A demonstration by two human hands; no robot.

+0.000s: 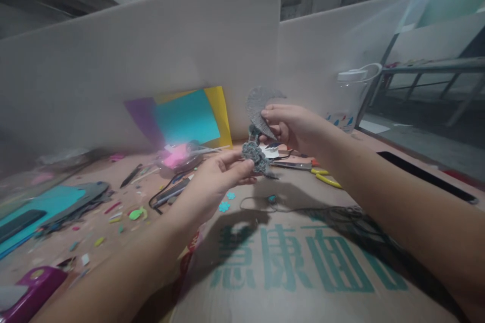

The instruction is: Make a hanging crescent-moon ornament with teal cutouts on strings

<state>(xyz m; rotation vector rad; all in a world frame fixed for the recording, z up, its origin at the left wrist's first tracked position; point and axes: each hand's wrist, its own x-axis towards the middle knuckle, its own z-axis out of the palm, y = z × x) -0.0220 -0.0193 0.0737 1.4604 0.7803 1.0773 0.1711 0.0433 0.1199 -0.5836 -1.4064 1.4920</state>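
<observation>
1. We hold the grey, thread-wrapped crescent [254,106] above the tabletop [89,224], horns toward the right, long axis steep, lower tip slanting downward.
2. Our right grip [293,123] pinches its inner edge.
3. Our left grip [217,174] pinches the grey-green crocheted piece [250,151] just below.

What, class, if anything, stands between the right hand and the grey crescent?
Nothing visible does: the right hand pinches the grey crescent directly. The left hand holds the textured grey piece just below it in the picture, not in between.
</observation>
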